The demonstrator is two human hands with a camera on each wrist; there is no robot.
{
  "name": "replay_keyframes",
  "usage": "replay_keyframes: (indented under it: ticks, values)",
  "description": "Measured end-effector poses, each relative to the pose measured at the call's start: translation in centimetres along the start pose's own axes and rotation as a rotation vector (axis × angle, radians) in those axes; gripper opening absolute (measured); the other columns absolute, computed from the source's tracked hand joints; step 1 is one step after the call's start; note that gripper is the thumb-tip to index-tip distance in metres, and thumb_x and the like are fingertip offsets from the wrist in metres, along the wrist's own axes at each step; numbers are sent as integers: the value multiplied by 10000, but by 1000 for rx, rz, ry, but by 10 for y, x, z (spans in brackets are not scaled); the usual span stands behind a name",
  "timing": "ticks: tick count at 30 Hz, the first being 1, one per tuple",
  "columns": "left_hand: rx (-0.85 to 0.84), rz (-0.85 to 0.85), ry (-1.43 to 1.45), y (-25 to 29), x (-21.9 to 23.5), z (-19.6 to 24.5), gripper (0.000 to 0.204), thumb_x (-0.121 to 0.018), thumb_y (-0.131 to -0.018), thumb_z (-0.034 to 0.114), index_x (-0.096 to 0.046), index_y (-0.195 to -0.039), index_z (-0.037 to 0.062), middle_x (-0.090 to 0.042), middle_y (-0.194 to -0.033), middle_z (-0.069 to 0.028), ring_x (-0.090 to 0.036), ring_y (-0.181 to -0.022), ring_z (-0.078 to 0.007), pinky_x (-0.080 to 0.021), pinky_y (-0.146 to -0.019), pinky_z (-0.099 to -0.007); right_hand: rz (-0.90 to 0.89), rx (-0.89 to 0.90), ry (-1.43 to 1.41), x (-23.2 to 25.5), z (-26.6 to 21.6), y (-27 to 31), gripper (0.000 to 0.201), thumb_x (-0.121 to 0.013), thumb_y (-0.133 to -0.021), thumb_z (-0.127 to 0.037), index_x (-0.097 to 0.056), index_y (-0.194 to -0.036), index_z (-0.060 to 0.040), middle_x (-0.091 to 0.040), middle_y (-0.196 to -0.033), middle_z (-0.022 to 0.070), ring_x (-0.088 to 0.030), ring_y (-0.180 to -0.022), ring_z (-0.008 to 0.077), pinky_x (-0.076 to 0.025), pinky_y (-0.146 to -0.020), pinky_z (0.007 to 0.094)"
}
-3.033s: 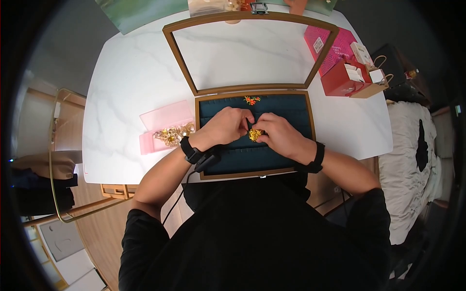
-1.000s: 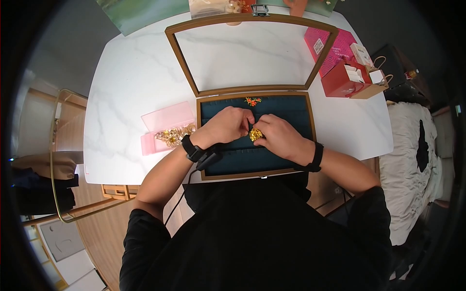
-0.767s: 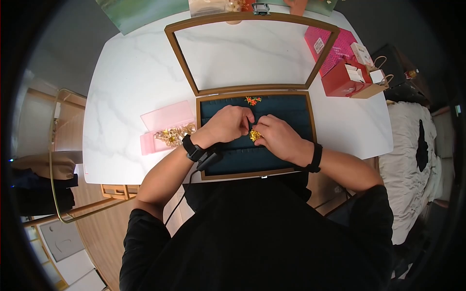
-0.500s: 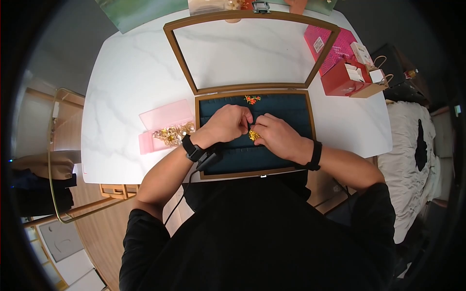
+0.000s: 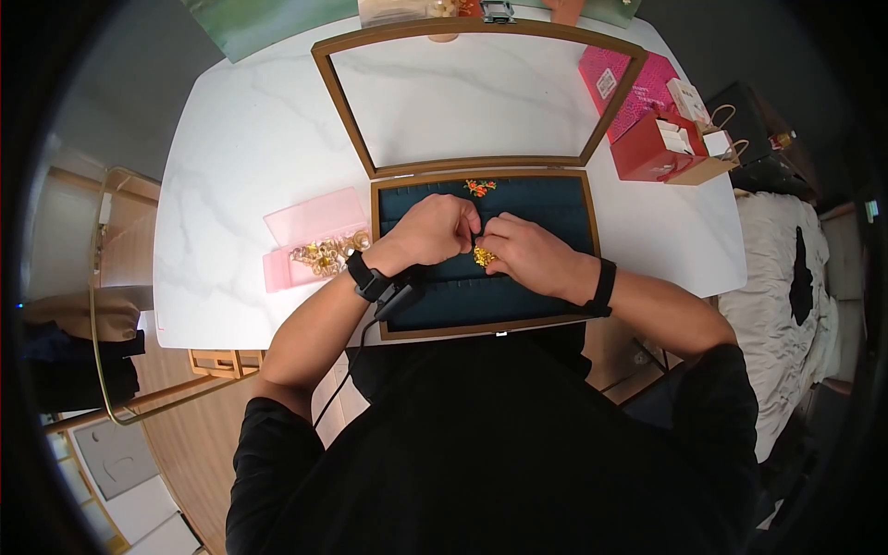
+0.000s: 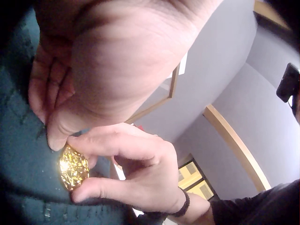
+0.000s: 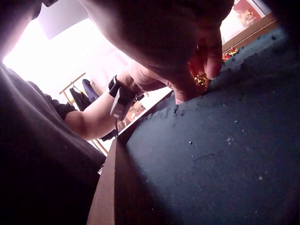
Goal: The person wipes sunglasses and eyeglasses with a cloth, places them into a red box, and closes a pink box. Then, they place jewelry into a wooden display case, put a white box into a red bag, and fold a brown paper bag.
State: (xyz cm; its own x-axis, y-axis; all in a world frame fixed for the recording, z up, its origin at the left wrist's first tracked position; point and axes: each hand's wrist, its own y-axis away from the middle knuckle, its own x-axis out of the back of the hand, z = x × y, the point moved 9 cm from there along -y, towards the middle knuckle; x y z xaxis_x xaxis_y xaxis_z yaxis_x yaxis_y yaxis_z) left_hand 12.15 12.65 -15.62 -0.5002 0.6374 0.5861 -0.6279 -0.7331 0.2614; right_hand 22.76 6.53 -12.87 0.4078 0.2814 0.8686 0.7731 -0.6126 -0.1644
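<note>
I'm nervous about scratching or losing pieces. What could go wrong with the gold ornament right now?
The right hand pinches the gold ornament only at its edges against the dark velvet tray, so it might slip. The left hand crowds in close and could knock it. The orange piece nearby might get bumped.

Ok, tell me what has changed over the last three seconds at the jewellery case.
Very little. The right hand still pinches the gold ornament over the dark lining of the case, and the left hand still presses beside it; more of the ornament is now hidden by the fingers. The orange piece, open lid and pink tray stayed put.
</note>
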Motion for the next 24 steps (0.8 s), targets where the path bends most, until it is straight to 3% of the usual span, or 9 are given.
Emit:
replay_keyframes:
  ticks: [13, 24]
  values:
    - [-6, 3, -14, -2, -1, 1, 200, -781, -813, -50, -756, -1002, 10, -798, -858, -106, -786, -849, -247, -588, -769, -376, 55, -62, -98, 2, 7, 4, 368, -887, -811, -154, -735, -1105, 7, -641, -1040, 119, -641, -1024, 320, -563, -918, 421]
    - [-3, 69, -61, 3, -1, 6, 218, -793, -792, -62, -753, -994, 11, -795, -850, -121, -790, -834, -268, -585, -755, -383, 49, -12, -107, 7, 3, 0, 363, -880, -806, -156, -710, -1085, 2, -639, -1032, 115, -634, -1012, 325, -556, -921, 421]
